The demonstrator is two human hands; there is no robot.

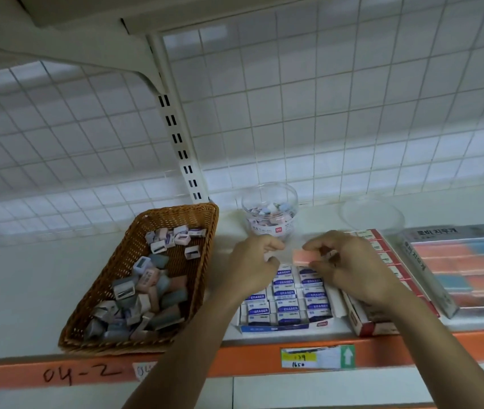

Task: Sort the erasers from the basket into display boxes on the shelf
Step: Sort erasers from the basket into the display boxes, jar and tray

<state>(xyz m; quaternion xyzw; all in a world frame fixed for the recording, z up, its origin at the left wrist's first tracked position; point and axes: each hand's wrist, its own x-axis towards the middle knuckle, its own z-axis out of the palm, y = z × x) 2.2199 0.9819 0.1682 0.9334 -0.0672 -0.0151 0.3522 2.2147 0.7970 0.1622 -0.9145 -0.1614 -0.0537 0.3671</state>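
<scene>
On the left of the white shelf (28,290) stands a wicker basket (111,278). It holds a loose heap of small erasers (143,293) in grey, pink and white sleeves, and motion blur makes their print unreadable. The orange shelf edge (234,360) below the basket bears the handwritten mark "04-2".

Just right of the basket is the left hand (252,261), its fingers curled and the thumb drawn in toward the forefinger. A pale patch shows between them, but I cannot tell whether the hand holds anything.

Below and between the two hands lies an open blue display box (282,327) packed with rows of white-and-blue erasers marked "ERASER". The left wrist covers its near left corner. Behind it, at the back of the shelf, is a clear jar (270,208) of small pastel pieces.

The pink eraser (302,256) hangs above the far end of the blue box, between the hands. The right hand (352,267) pinches its right end between thumb and fingertips, and the left end sticks out free toward the left hand.

The right hand and forearm hide much of a red display box (382,246) beside the blue one. A clear lid (372,215) lies behind it. A silver box (470,312) of pink and blue blocks is cut off at the frame's right edge.
</scene>
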